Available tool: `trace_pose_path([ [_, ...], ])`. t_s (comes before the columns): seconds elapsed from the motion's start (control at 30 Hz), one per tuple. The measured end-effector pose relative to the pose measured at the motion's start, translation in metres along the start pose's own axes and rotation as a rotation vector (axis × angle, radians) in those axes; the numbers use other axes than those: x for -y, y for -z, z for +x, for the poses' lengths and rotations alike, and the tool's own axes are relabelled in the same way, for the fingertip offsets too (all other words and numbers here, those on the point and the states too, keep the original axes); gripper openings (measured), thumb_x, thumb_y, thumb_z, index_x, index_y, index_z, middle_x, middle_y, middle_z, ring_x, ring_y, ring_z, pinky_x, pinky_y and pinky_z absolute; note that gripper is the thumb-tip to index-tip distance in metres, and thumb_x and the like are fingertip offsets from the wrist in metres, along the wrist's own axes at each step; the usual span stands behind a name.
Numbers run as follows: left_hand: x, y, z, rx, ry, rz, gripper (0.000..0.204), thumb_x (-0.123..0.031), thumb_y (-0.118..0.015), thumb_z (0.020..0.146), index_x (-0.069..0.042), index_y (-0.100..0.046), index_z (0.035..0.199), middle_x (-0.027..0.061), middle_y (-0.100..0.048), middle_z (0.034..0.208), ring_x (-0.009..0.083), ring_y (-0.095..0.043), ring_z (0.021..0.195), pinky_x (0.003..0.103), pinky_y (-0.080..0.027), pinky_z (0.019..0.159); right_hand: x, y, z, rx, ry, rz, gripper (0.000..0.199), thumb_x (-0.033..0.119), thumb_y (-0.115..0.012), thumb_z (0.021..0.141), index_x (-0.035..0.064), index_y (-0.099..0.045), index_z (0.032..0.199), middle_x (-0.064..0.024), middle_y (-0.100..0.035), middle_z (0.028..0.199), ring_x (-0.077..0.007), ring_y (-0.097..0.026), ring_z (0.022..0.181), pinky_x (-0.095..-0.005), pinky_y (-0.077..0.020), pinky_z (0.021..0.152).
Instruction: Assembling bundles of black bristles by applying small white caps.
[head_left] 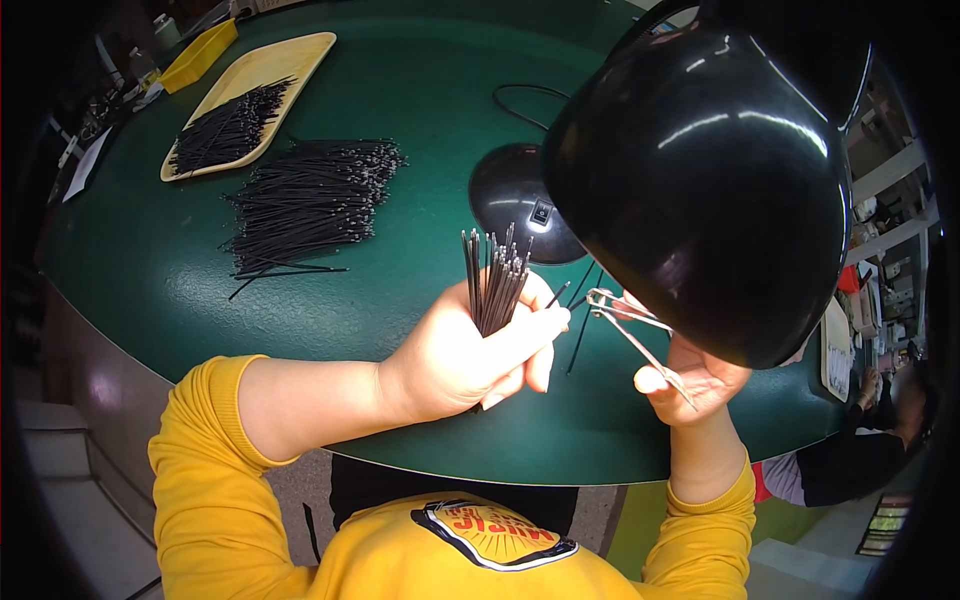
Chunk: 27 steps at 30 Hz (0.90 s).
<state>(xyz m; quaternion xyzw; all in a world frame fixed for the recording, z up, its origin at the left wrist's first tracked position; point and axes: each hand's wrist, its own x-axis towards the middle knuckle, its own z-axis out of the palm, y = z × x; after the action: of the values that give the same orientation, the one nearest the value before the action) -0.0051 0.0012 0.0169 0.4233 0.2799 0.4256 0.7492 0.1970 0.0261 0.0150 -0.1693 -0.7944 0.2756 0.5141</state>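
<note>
- L grip (pixel 480 350): closed round a bundle of black rods (pixel 495 285), tips up; we judge this keeps ends level & frees the thumb for a single rod (pixel 558 294).
- R grip (pixel 695 380): holding a metal tool (pixel 635 320), legs splayed, its head just beside the L thumb, prob. so that both meet under the light.
- Lamp (pixel 700 190): shade above & partly over R grip, presumably to light the work; base (pixel 510 200) beyond L grip.
- Loose pile (pixel 315 200) on the surface (pixel 420 90), left of & beyond L grip; tray (pixel 318 50) farther off w/ another heap (pixel 235 125), prob. within easy reach.
- We count: 1 tool, 1 lamp, 1 tray, 1 bundle, 1 pile, 1 heap; indiv. rods too crowded to count.
</note>
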Motion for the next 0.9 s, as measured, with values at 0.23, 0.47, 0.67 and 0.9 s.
trace_pose_path([
  [0.23, 0.0013, 0.0004, -0.0003, 0.005, -0.018, -0.022, 0.014, -0.014, -0.044, 0.082, -0.005, -0.043, 0.071, 0.0057, -0.05, 0.054, 0.0056, -0.038, 0.034, 0.017, -0.03, 0.033, -0.002, 0.0039, -0.0068, -0.024, 0.027, -0.007, 0.063, 0.017, -0.064, 0.068, -0.0066, -0.029, 0.114, -0.0185, -0.046, 0.108, -0.026, -0.048, 0.099, -0.032, -0.0377, 0.085],
  [0.47, 0.0017, 0.0013, -0.0001, 0.025, -0.023, -0.048, 0.014, -0.015, -0.044, 0.082, -0.004, -0.046, 0.075, 0.0067, -0.051, 0.057, 0.0063, -0.04, 0.034, 0.017, -0.031, 0.034, 0.0001, 0.0042, -0.0021, -0.031, 0.028, 0.002, 0.062, 0.019, -0.064, 0.068, -0.0058, -0.031, 0.113, -0.0173, -0.046, 0.107, -0.0247, -0.048, 0.098, -0.0319, -0.0377, 0.085],
  [0.67, 0.0035, 0.0021, -0.0012, 0.055, -0.023, -0.082, 0.013, -0.015, -0.044, 0.082, -0.003, -0.048, 0.08, 0.0084, -0.052, 0.059, 0.0074, -0.042, 0.035, 0.017, -0.033, 0.034, -0.0005, 0.0022, 0.001, -0.038, 0.007, 0.025, 0.061, 0.02, -0.065, 0.068, -0.0047, -0.032, 0.113, -0.0161, -0.046, 0.107, -0.0236, -0.048, 0.097, -0.0319, -0.0377, 0.084],
  [0.9, 0.003, 0.0029, -0.0009, 0.086, 0.008, -0.077, 0.014, -0.016, -0.042, 0.083, -0.003, -0.047, 0.081, 0.0088, -0.052, 0.059, 0.0077, -0.043, 0.035, 0.018, -0.033, 0.035, -0.0012, 0.002, 0.0019, -0.05, -0.017, 0.041, 0.059, 0.022, -0.065, 0.068, -0.0034, -0.034, 0.112, -0.0148, -0.046, 0.107, -0.0223, -0.048, 0.097, -0.032, -0.0376, 0.084],
])
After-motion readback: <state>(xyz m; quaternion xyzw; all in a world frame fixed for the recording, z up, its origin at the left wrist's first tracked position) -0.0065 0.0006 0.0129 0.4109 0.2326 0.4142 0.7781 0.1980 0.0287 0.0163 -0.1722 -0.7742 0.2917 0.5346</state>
